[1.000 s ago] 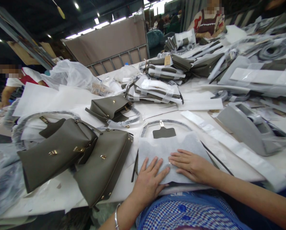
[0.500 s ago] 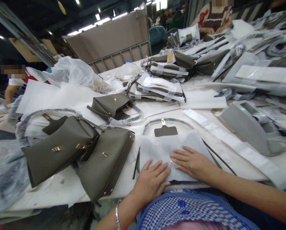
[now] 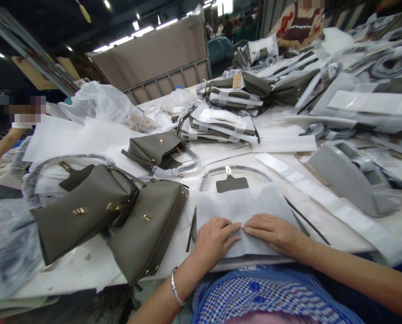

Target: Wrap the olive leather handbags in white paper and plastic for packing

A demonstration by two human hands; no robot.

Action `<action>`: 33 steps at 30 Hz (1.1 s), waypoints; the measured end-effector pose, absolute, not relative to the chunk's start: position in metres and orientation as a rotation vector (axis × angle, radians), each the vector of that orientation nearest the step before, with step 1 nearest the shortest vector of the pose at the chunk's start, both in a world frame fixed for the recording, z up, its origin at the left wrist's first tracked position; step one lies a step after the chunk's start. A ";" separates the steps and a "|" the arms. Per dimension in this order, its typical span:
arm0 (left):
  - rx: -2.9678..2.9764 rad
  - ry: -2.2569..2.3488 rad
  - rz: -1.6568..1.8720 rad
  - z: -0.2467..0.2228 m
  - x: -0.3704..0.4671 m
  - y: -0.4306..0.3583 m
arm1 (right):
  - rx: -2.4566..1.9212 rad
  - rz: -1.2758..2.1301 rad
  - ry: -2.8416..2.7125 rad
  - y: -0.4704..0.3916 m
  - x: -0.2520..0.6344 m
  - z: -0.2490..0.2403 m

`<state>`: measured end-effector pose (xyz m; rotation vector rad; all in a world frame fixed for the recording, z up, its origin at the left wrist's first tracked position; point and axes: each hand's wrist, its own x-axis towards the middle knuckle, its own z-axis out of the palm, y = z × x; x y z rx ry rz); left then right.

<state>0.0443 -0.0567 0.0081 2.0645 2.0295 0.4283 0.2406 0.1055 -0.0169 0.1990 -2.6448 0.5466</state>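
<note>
A sheet of thin white paper [image 3: 217,207] covers the front of an olive bag lying before me, whose flap tab [image 3: 232,184] with a gold clasp shows above the sheet. The bag's wrapped handle [image 3: 255,172] arches beyond it. My left hand [image 3: 216,238] rests on the paper, fingers drawn together and tips near its middle. My right hand [image 3: 277,234] lies opposite with fingers pressed together, tips at a small metal piece [image 3: 242,226] poking through the paper. Whether either hand pinches the paper is too small to tell.
Olive bags [image 3: 82,213] lie to the left, another bag [image 3: 157,148] behind them. Wrapped bag pieces [image 3: 221,123] are stacked farther back. A grey molded piece [image 3: 347,180] and a white strip [image 3: 322,198] lie right. People are at the far right and left edge.
Both hands have drawn their spread fingers together and brought the fingertips close to the metal piece. The person at the left has shifted, arm reaching farther left.
</note>
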 end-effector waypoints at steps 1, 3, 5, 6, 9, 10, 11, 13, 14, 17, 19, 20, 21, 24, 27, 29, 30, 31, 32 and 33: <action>2.071 2.035 0.434 0.007 0.044 -0.058 | 0.203 0.538 -2.640 0.106 0.241 -0.017; 2.076 2.056 0.426 0.005 0.044 -0.058 | 0.209 0.518 -2.639 0.105 0.240 -0.018; 2.107 2.051 0.371 0.006 0.044 -0.057 | 0.210 0.509 -2.651 0.105 0.240 -0.020; 2.133 2.041 0.330 0.008 0.044 -0.055 | 0.209 0.509 -2.659 0.105 0.239 -0.020; 2.206 1.998 0.198 0.014 0.045 -0.052 | 0.192 0.520 -2.687 0.104 0.240 -0.021; 2.216 1.988 0.169 0.016 0.046 -0.051 | 0.182 0.531 -2.696 0.104 0.240 -0.020; 2.215 1.982 0.158 0.018 0.046 -0.052 | 0.164 0.546 -2.700 0.103 0.240 -0.019; 2.200 1.985 0.198 0.018 0.046 -0.056 | 0.109 0.578 -2.720 0.103 0.240 -0.015; 2.198 1.994 0.234 0.017 0.045 -0.059 | 0.084 0.584 -2.741 0.102 0.241 -0.012; 2.226 2.027 0.291 0.009 0.041 -0.069 | 0.035 0.509 -2.836 0.102 0.241 -0.004; 2.251 2.037 0.260 0.002 0.038 -0.074 | 0.018 0.400 -2.895 0.102 0.241 -0.003; 2.258 2.041 0.242 -0.001 0.037 -0.076 | 0.010 0.345 -2.920 0.103 0.241 -0.004; 2.263 2.046 0.225 -0.003 0.036 -0.077 | 0.005 0.298 -2.939 0.103 0.242 -0.005; 2.293 2.071 0.203 -0.008 0.033 -0.079 | -0.013 0.195 -2.964 0.103 0.244 -0.011; 2.364 2.090 0.193 -0.013 0.030 -0.080 | -0.067 0.089 -2.955 0.101 0.248 -0.014; 2.422 2.102 0.186 -0.018 0.028 -0.080 | -0.096 0.026 -2.941 0.100 0.249 -0.016; 2.450 2.109 0.183 -0.020 0.028 -0.080 | -0.105 0.001 -2.933 0.100 0.249 -0.017; 2.476 2.117 0.179 -0.023 0.027 -0.079 | -0.112 -0.020 -2.926 0.101 0.249 -0.019; 2.501 2.125 0.185 -0.025 0.026 -0.078 | -0.115 -0.038 -2.916 0.102 0.249 -0.021; 2.527 2.132 0.204 -0.028 0.025 -0.077 | -0.114 -0.051 -2.901 0.104 0.249 -0.025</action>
